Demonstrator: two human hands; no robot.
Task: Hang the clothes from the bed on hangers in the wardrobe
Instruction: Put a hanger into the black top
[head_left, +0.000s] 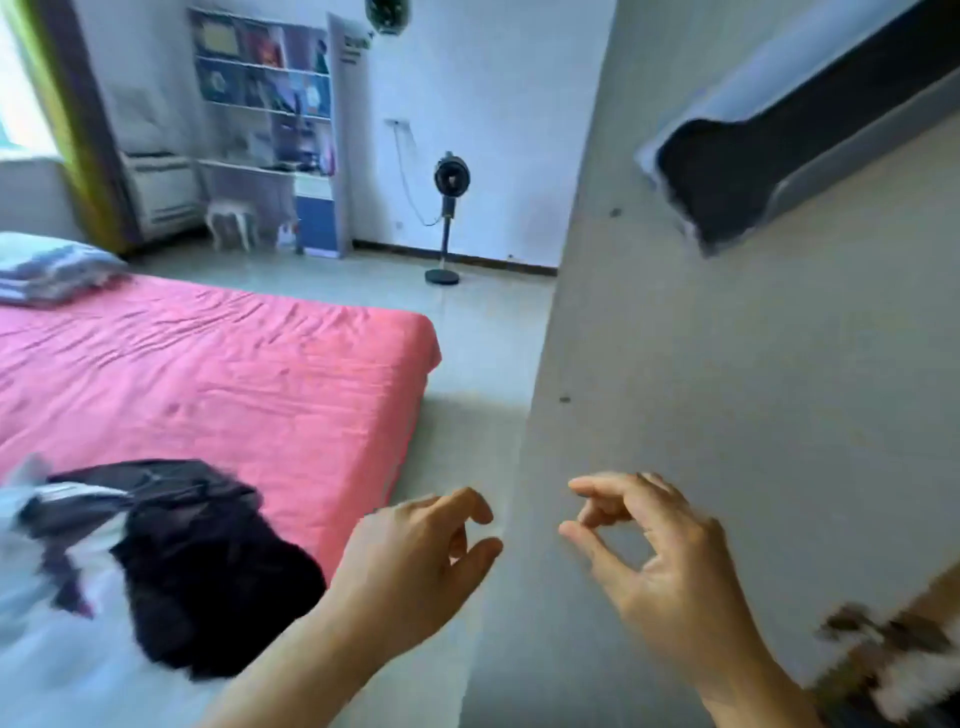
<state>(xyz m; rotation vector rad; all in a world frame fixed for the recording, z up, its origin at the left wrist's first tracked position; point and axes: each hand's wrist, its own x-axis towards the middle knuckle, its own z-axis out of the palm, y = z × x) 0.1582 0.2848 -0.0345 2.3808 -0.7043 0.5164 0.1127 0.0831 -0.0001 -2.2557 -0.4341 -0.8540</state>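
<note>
loosely curled and holding nothing, the left hand (415, 566) and right hand (660, 561) hover by the smooth grey wardrobe door (727, 389), while crumpled black and white clothes (156, 566) lie on the wrinkled pink bed (208, 364).

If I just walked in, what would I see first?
First, the big pink bed filling the left side, with a pile of black and white clothes on its near corner. Right in front, the left hand and right hand are both held out with loosely curled fingers, holding nothing. A tall grey panel stands on the right, and a black fan stands by the far wall.
</note>
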